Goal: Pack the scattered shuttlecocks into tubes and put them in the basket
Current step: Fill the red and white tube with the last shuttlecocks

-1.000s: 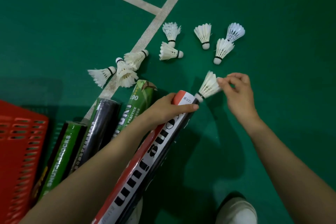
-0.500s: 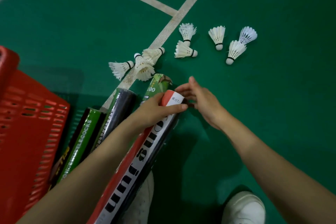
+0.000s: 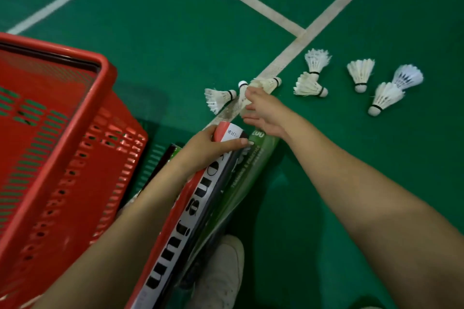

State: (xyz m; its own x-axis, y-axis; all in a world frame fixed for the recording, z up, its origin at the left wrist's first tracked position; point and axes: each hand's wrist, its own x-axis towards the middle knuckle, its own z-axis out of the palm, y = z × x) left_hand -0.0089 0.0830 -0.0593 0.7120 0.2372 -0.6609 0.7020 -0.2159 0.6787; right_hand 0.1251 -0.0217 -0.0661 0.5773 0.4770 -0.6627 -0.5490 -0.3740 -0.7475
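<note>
**A:** Containers first. The red basket [image 3: 106,75]?

**B:** It stands on the green court floor [image 3: 175,32] at the left, open side up. The walls are slotted and floor green shows through the slots. The inside is blurred, so I can't make out any contents.

**A:** Tubes?

**B:** Three in view, all outside the basket. The red-white-black tube [image 3: 180,228] is tilted, far end toward the shuttlecocks. The left hand [image 3: 211,150] is wrapped round it just below that end. I can't see into the tube. The green tube [image 3: 251,170] lies against its right side. Only a strip of the dark tube [image 3: 163,160] shows, between the basket and the left forearm.

**A:** Right hand?

**B:** The right hand [image 3: 263,113] reaches over the white court line [image 3: 273,65]. Its fingers are bent over the feathers of one shuttlecock [image 3: 242,86], whose cork points away. It's touching, but the blur hides whether it has a grip.

**A:** Loose ones?

**B:** All on the floor.
- The leftmost shuttlecock [image 3: 218,99] lies just beside the hand.
- The shuttlecock on the line [image 3: 268,83] lies just beyond the fingertips.
- A touching pair [image 3: 310,88] lies further right.
- A group of three [image 3: 361,73] lies at the far right, two of them overlapping.

**A:** Anything else?

**B:** A white shoe [image 3: 223,276] at the bottom, beside the tubes' near ends.
</note>
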